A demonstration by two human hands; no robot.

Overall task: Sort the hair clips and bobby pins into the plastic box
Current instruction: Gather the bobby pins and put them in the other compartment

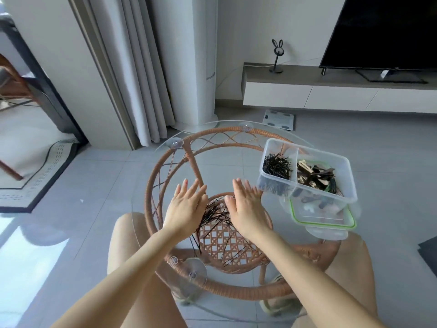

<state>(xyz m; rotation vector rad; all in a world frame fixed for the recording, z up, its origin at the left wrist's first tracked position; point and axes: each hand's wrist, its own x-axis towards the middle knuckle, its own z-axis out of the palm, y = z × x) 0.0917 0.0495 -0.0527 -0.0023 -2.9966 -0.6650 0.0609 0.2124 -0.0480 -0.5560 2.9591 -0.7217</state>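
We kept both hands flat and spread, left hand (186, 204) and right hand (246, 207) flanking loose bobby pins (214, 215) on the glass worktop (146, 202); plastic box (307, 172) beside them, pins and hair clips (315, 176) parted

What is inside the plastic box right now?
The plastic box holds black bobby pins in its left compartment and hair clips in its right. Clips buried under the pile cannot be seen.

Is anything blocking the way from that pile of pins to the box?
Nothing visible does. The loose bobby pins lie on the glass table between both hands, and the plastic box sits open-topped beyond the right hand.
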